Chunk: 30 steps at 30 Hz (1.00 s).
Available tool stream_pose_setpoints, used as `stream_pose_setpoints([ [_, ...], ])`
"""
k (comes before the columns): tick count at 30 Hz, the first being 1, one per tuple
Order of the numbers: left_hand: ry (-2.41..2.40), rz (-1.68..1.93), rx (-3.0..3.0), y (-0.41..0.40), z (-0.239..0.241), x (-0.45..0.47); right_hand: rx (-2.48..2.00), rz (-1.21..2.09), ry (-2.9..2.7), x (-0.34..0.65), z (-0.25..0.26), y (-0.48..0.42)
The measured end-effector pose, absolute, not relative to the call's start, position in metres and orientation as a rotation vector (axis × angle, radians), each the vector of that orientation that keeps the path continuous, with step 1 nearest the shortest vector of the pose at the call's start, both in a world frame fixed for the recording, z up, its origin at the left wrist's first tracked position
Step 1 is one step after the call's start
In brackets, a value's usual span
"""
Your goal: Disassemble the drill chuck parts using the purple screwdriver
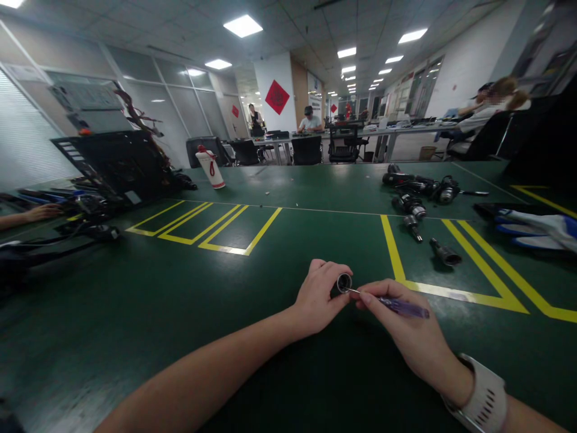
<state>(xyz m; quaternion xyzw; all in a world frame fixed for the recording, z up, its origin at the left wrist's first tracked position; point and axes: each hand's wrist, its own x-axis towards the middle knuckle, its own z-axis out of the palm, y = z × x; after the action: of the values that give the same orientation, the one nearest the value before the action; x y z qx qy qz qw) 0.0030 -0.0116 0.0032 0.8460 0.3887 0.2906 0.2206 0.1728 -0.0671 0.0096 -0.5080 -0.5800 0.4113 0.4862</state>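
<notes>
- Green tabletop (216,279) below.
- Left hand (319,297) pinches a hollow part (344,281); loosely held, it might twist.
- Right hand (402,317) grips a thin-shafted tool (404,307); badly angled, it could slip.

A wide, dark green tabletop (270,192) spreads out around and beyond the left hand's (318,297) grip. Ahead and left of the grip, yellow tape (225,248) marks narrow open-ended boxes; more yellow tape (464,293) forms larger outlines to the right. Beyond the left boxes stands a white bottle (211,170) with a red strap, tilted in this view. Well left of the grip sits a dark jumble of equipment (94,231), too blurred to sort out. Ahead and right lie a cluster of black tool-like parts (408,183), a tapered dark cup-shaped piece (445,254) inside the tape and, farthest right, white-and-blue gloves (541,228).
</notes>
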Motion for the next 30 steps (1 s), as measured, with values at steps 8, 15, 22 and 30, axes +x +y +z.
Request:
stream_pose_setpoints([
  [8,1.106,0.812,2.253,-0.013,0.001,0.001,-1.263,0.939,-1.452,0.172,0.014,-0.068],
  [15,1.010,0.901,1.925,-0.008,-0.015,0.002,-1.265,0.901,-1.470,0.171,0.015,-0.068],
  [22,0.906,0.975,1.704,-0.006,-0.018,0.005,-1.289,0.940,-1.456,0.172,0.011,-0.067],
  [30,0.785,0.931,1.375,-0.010,-0.011,0.007,-1.302,0.850,-1.423,0.171,0.012,-0.067],
])
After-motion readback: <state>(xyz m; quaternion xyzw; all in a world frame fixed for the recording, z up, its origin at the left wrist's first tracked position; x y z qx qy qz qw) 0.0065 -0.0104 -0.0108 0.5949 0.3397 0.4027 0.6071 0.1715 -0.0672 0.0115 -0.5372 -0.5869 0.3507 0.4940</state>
